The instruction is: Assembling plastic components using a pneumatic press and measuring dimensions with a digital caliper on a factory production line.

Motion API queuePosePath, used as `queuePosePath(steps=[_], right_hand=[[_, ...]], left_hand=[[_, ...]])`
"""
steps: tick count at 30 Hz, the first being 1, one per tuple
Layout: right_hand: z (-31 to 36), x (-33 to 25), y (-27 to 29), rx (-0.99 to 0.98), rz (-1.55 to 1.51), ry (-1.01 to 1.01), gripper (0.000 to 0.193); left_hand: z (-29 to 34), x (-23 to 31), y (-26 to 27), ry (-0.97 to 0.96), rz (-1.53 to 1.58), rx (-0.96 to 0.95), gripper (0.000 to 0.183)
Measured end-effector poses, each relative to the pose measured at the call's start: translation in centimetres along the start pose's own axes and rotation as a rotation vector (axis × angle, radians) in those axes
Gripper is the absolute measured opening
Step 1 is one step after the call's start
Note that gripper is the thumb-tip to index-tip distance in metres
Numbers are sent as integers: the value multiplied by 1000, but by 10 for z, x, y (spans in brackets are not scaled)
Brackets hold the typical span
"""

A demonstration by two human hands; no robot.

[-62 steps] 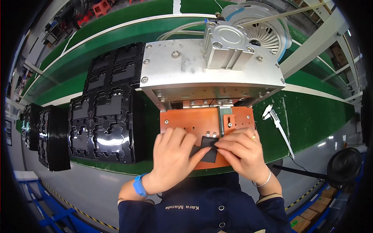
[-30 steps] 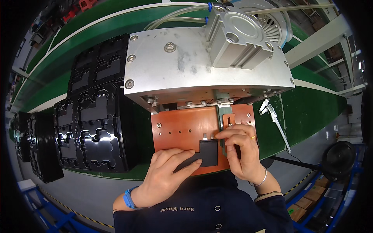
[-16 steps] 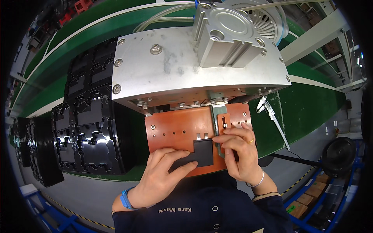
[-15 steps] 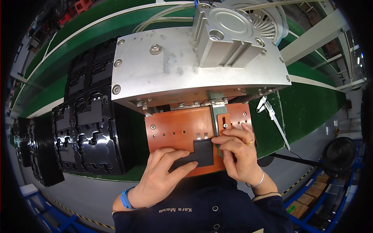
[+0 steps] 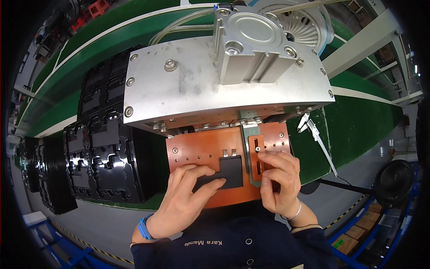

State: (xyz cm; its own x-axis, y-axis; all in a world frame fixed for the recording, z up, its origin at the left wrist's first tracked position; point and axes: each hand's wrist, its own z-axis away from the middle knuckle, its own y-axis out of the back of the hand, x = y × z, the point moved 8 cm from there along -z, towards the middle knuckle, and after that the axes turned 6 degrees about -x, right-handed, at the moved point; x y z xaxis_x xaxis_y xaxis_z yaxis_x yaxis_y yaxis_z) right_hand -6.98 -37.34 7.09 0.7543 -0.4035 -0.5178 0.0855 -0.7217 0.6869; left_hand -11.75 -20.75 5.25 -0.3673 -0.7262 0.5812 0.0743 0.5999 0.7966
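Observation:
A flat black L-shaped battery-like piece [image 5: 230,172] with two small metal tabs at its far edge lies on the orange plate [image 5: 197,139] of a press. My left hand [image 5: 188,188] grips its left arm, thumb at the near edge and fingers at the far edge; the part under the hand is hidden. Right of the piece stands a greenish metal strip [image 5: 246,139] beside an orange slotted block [image 5: 253,157] with a screw. My right hand [image 5: 282,179] is at that block, fingers loosely bent and tips apart, with nothing visible between them.
A silver press head [image 5: 179,94] carrying a metal cylinder [image 5: 260,54] overhangs the plate's far side. Stacked black trays [image 5: 103,157] stand at left on the green bench. A caliper [image 5: 318,141] lies at right. Beyond the bench edge is a black round stool [image 5: 393,179].
My right hand has moved off the black piece's right edge, rightward to the slotted block. The left hand still grips the piece. The whole view has shifted slightly.

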Motion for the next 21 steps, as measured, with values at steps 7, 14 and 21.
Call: queuePosePath(steps=[7,14,21], right_hand=[[-1,2,-2,-25,-3,-19,28],[-1,4,-5,-44,-5,-46,26],[-1,5,-8,-68,8,-72,26]], left_hand=[[-21,-12,6,11,25,40,33],[-34,-17,10,33,16,56,30],[-39,-18,13,21,-15,71,30]])
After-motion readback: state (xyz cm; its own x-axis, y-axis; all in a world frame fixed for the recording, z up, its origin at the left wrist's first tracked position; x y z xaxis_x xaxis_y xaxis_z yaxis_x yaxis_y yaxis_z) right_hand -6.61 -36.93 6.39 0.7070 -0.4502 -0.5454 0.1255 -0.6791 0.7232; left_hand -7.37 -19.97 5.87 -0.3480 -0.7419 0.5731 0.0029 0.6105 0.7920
